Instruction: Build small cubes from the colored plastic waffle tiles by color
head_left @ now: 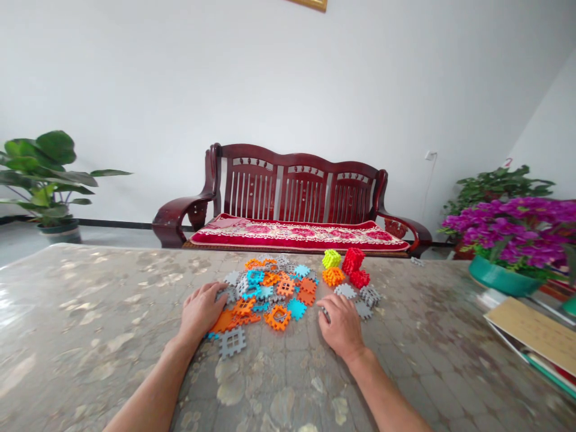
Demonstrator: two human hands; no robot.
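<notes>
A loose pile of interlocking plastic tiles with notched edges, in orange, blue and grey, lies on the table, among them an orange tile with a round hole. At the pile's left edge, my left hand lies palm down, fingers stretched forward, beside and partly over grey tiles. Nearer me is a grey window tile. To the right of the pile, my right hand has its fingers curled, with a bit of grey showing between thumb and forefinger. Grey tiles sit beside it. Beyond it stand yellow-green, orange and red tile stacks.
A patterned cover lies over the table. Purple flowers in a teal pot and a stack of papers or books stand at the right. Behind the table is a wooden bench; a potted plant is at far left.
</notes>
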